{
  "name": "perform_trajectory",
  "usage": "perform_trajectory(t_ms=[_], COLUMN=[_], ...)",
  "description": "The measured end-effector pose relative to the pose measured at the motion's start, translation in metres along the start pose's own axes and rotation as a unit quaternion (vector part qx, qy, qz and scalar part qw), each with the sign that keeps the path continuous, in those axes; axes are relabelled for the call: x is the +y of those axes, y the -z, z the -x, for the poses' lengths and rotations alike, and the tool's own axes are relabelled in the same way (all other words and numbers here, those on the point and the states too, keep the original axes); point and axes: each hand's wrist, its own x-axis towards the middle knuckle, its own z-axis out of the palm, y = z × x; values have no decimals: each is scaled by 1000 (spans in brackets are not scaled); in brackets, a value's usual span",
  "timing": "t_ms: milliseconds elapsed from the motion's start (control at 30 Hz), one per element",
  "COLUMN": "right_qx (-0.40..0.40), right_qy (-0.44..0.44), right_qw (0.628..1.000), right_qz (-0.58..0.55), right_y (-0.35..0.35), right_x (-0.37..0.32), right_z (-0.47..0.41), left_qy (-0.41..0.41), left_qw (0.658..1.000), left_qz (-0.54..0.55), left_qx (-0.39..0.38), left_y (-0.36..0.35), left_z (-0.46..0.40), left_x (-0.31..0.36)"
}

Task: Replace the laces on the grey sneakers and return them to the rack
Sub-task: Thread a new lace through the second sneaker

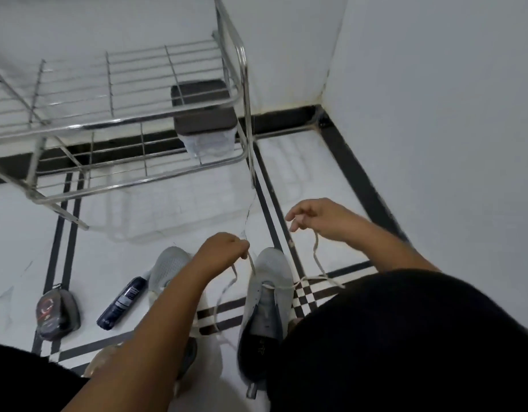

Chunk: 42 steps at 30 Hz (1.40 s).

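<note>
Two grey sneakers stand on the tiled floor, toes pointing away from me. The right sneaker (267, 295) has a white lace (315, 257) threaded through its front eyelets, with both ends pulled up. My left hand (221, 251) pinches one end of the lace above the toe. My right hand (313, 217) pinches the other end, raised to the right of the shoe. The left sneaker (167, 269) lies partly hidden under my left forearm. The steel shoe rack (132, 120) stands beyond the shoes.
A dark spray can (123, 301) lies left of the left sneaker, and a small dark pouch (57, 313) lies further left. A dark-lidded box (203, 114) sits on the rack's lower shelf. White walls meet in a corner at right. My dark-clothed knees fill the bottom.
</note>
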Motion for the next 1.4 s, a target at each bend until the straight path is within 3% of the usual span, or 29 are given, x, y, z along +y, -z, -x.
perform_trajectory(t_ms=[100,200,400,500,733,900,1133,1267,1400], right_qx=[-4,50,203,207,320,337,362,368,371], right_qy=[21,46,113,138,214,247,268,275,292], right_qw=[998,993,971,968,923,906,884,877,867], right_qz=[56,93,51,20,-16,-63,-126,-141,-161], right_y=[39,63,76,69,43,43,60,66,72], right_x=[-56,-108,-180,-198,-215,-207,-204,-200,-197], right_z=[21,42,82,97,120,130,140,144,149], left_qy=[-33,-75,-163,-200,-276,-311,-363,-377,-373], left_qw=[999,995,982,970,924,879,849,815,809], left_qz=[-13,-30,3,69,248,347,342,397,411], left_qx=[18,53,100,117,91,100,175,187,194], left_y=[34,70,132,152,144,130,121,110,103], left_z=[22,50,105,124,136,141,141,142,143], left_x=[33,65,112,120,119,127,145,155,161])
